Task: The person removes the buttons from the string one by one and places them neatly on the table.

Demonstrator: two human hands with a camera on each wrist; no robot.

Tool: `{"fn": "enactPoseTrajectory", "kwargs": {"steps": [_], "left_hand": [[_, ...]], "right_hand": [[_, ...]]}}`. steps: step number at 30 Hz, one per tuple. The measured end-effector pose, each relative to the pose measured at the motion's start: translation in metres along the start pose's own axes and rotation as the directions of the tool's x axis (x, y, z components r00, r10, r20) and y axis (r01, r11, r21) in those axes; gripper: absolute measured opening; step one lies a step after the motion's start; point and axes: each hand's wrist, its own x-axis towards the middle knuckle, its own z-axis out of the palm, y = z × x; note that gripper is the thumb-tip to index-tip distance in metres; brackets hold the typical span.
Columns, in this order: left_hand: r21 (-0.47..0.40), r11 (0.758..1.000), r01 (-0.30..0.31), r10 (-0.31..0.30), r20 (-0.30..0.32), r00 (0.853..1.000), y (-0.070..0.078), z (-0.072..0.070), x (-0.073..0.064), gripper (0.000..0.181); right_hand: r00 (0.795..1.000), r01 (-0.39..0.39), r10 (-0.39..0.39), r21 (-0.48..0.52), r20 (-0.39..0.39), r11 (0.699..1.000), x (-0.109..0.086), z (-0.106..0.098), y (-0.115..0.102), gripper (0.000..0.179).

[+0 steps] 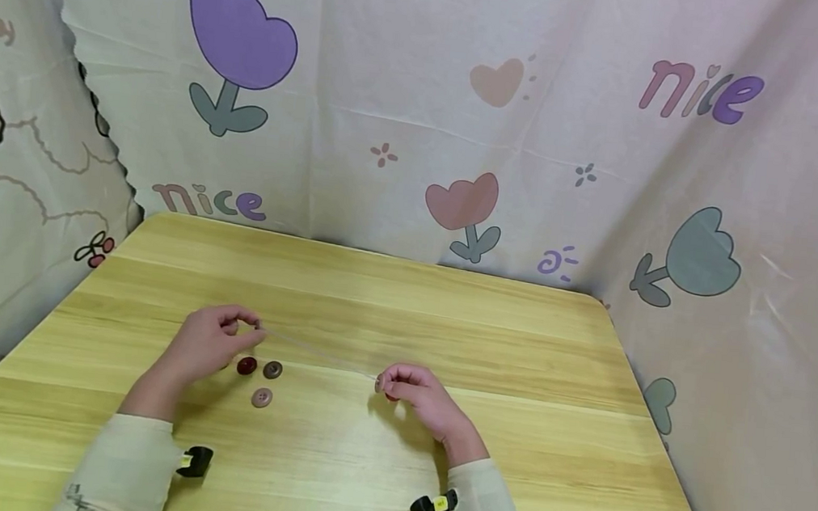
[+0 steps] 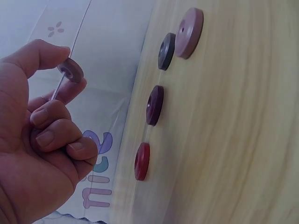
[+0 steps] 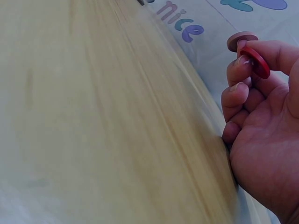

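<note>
So, wood-grain tabletop (image 1: 332, 468) w/ a printed curtain (image 1: 368, 57) behind it. Above the tabletop, my L grip (image 1: 213, 341) pinches a brown button (image 2: 72, 71) btwn thumb & index, thin thread (image 1: 327, 356) thru it; that thread runs to my R grip (image 1: 426, 395), clamped at the fingertips on a bright-red button (image 3: 259, 63) & a pinkish button (image 3: 240, 39). On the tabletop's L half: four loose buttons (image 2: 155, 105), mauve, grey, maroon, red.

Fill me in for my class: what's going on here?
A person's left hand pinches a brownish button at a thin string, which runs nearly straight across to the right hand. That hand holds a pinkish button and a bright red button. Four more buttons lie on the table near the left hand.
</note>
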Motion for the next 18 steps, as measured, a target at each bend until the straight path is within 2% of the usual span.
{"fn": "enactPoseTrajectory", "kwargs": {"steps": [3, 7, 18], "left_hand": [[-0.006, 1.000, 0.013, -0.013, -0.006, 1.000, -0.001, -0.004, 0.000, 0.044], [0.037, 0.999, 0.012, -0.010, -0.032, 0.999, -0.002, -0.010, -0.002, 0.043], [0.071, 0.997, 0.037, -0.032, -0.068, 0.997, -0.008, -0.016, -0.006, 0.045]], "right_hand": [[1.000, -0.004, 0.004, 0.004, -0.006, 1.000, 0.000, 0.000, -0.001, 0.019], [1.000, -0.007, 0.007, 0.005, -0.008, 1.000, 0.000, 0.000, -0.002, 0.019], [1.000, 0.001, -0.001, 0.007, 0.001, 1.000, 0.000, 0.000, -0.003, 0.019]]}}
